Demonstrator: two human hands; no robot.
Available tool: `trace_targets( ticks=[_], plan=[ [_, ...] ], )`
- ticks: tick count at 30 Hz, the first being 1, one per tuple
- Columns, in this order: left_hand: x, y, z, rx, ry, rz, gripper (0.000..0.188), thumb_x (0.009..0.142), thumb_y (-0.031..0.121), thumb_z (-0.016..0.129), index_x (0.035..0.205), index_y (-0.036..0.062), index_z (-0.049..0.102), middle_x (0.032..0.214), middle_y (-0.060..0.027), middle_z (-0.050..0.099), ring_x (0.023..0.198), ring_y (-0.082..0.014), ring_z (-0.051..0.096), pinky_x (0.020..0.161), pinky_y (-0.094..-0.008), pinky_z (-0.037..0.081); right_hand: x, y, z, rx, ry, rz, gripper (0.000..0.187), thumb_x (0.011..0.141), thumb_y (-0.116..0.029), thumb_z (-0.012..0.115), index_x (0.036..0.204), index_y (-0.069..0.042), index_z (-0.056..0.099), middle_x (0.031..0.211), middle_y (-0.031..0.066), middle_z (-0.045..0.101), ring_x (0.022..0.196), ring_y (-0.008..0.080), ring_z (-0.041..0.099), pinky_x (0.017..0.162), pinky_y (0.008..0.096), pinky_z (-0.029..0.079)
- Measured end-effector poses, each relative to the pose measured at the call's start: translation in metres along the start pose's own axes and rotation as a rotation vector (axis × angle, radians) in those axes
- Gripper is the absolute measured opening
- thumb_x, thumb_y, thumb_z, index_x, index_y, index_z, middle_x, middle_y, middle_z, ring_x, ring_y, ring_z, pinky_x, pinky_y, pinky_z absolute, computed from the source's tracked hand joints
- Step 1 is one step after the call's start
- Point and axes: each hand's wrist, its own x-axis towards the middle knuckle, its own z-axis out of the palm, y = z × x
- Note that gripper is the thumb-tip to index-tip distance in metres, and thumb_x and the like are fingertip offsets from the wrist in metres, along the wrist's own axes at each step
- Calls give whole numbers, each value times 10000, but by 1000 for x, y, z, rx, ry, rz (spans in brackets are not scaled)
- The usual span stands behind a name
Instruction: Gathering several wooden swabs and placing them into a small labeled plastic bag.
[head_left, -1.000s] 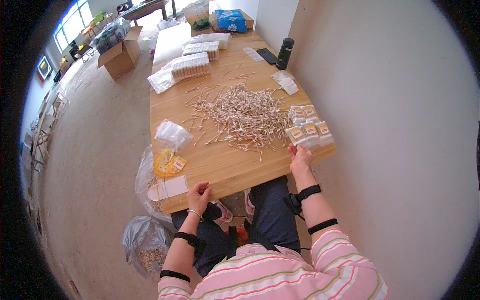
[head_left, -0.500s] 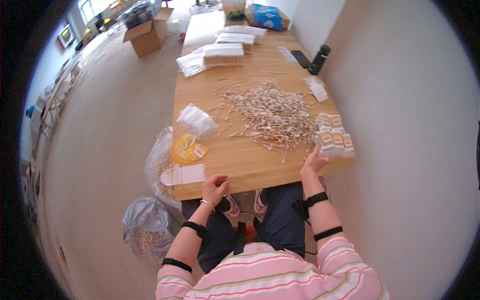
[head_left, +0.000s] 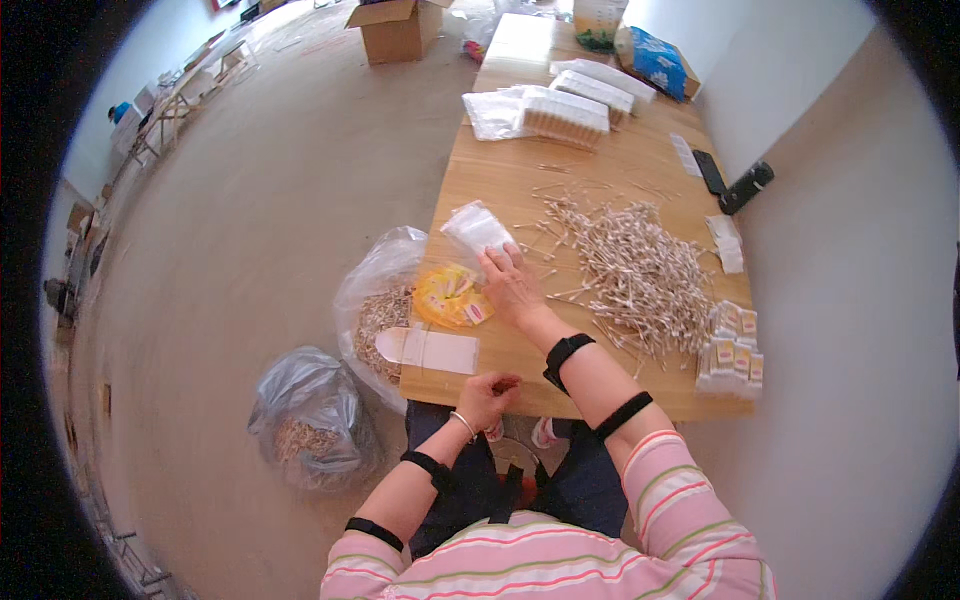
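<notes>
My right hand (head_left: 512,288) reaches across the table, its fingers stretched onto the near edge of a small stack of clear plastic bags (head_left: 478,226). Close below those fingers lies a heap of yellow printed labels (head_left: 450,297). My left hand (head_left: 487,400) rests at the table's front edge, loosely curled with a gap between thumb and fingers, and nothing shows in it. Just beyond it is a white card strip with a rounded end (head_left: 440,351). A large loose pile of cotton swabs (head_left: 645,265) covers the middle right. Packed bags of swabs with yellow labels (head_left: 735,350) stand at the near right corner.
Bundled swab packs (head_left: 565,116) sit farther up the wooden table (head_left: 490,180). A black bottle (head_left: 746,188) and a phone (head_left: 709,172) lie by the right wall. Two plastic sacks of swabs, one clear (head_left: 383,322) and one grey (head_left: 312,400), stand left of the table.
My right hand has left the packed bags at the right corner and moved left onto the clear plastic bags. My left hand stays near the table edge. The view has shifted left.
</notes>
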Motion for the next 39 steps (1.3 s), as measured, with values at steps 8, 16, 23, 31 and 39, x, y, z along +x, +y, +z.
trace_targets(
  ticks=[8,16,23,31,39],
  plan=[
    [0,6,-5,11,-10,56,175,798,122,677,937,16,663,808,-95,669,719,-125,632,670,-266,515,10,14,26,61,-176,13,226,779,-173,641,997,-115,661,1187,83,591,1174,328,477,995,398,384],
    [6,-9,-9,-517,18,-171,261,897,209,600,1046,-4,620,875,-63,656,773,-144,630,699,-279,521,-30,-24,-36,181,102,-39,228,754,-138,626,979,-146,659,1121,75,583,1104,271,515,914,387,444],
    [14,15,-42,-778,307,-218,268,942,244,531,1078,29,613,921,-49,643,786,-140,624,712,-291,546,-85,-62,-58,138,53,-266,231,723,-130,619,951,-131,656,1122,54,570,1108,245,509,897,374,448],
    [15,5,-50,-649,336,-104,199,935,153,531,1033,23,646,948,-42,654,759,-106,619,657,-245,540,-91,-68,-51,502,224,214,392,781,-114,644,1154,-31,558,1152,136,565,1008,257,563,813,346,496],
    [5,-5,-48,-604,276,-19,228,939,118,520,1124,10,597,935,-77,657,801,-148,639,707,-269,547,-63,-49,-45,1429,-163,935,362,824,-28,611,1177,9,541,901,58,661,711,111,629,547,228,480]
  ],
)
